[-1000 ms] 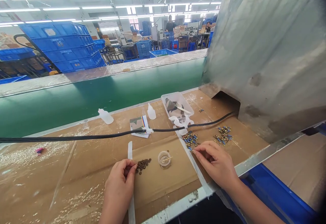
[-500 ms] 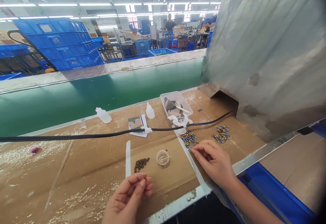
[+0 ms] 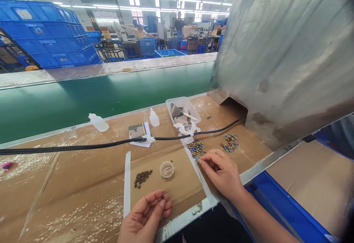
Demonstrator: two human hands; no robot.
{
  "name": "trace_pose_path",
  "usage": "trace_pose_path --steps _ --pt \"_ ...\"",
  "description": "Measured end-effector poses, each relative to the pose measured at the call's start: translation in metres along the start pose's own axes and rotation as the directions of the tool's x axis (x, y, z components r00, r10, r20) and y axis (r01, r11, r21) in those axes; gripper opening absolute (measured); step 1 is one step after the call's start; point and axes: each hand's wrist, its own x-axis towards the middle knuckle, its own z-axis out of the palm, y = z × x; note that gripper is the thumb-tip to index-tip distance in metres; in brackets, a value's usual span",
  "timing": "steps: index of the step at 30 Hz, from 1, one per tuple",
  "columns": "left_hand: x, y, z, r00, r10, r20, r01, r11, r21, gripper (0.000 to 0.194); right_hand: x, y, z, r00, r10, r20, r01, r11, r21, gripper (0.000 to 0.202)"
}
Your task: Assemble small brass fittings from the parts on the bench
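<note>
My left hand [image 3: 148, 217] is closed in a pinch above the front edge of the bench, and a small dark piece shows between thumb and forefinger. It looks like the small dark brown rings [image 3: 142, 178] heaped on the cardboard beyond it. My right hand [image 3: 221, 171] pinches at the near edge of a pile of small blue-and-gold metal parts [image 3: 195, 147]; one such part seems to be at its fingertips, largely hidden. Between the hands, farther back, stands a small round clear tub [image 3: 167, 170] with a thin stick across it.
A black cable [image 3: 96, 146] crosses the bench into an opening in a metal housing [image 3: 276, 62]. Behind it are two white squeeze bottles [image 3: 99, 122], a camouflage-patterned card [image 3: 136, 131] and a clear plastic box [image 3: 183, 112]. A second blue-and-gold pile [image 3: 230, 142] lies right.
The view has swung slightly right, so the bench things appear farther left. My left hand has moved a little right relative to the bench, still pinching. The right hand stays at the pile's edge.
</note>
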Motion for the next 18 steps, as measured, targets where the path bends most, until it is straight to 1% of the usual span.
trace_pose_path --steps 4,8,12,15,18 --pt "0.001 -0.005 0.001 1.000 0.024 -0.004 -0.024 1.000 0.009 0.044 0.000 -0.002 -0.001 1.000 -0.006 0.002 0.006 1.000 -0.006 0.010" --pt "0.000 -0.006 0.002 0.999 0.040 -0.014 -0.040 0.999 0.019 0.044 -0.002 -0.010 0.002 0.999 -0.023 0.023 0.023 1.000 0.011 0.009" --pt "-0.001 -0.005 0.004 0.999 0.046 -0.021 -0.046 0.999 0.016 0.043 -0.002 -0.025 0.010 0.996 -0.028 0.088 0.023 0.998 0.055 0.008" --pt "-0.001 -0.005 0.003 0.998 0.053 -0.019 -0.053 0.999 0.013 0.042 0.001 -0.035 0.018 0.993 -0.035 0.112 0.023 0.995 0.102 0.008" --pt "0.002 -0.004 0.000 0.999 0.038 0.017 -0.039 0.999 0.033 0.043 0.004 -0.043 0.025 0.991 -0.030 0.128 0.009 0.987 0.163 0.010"
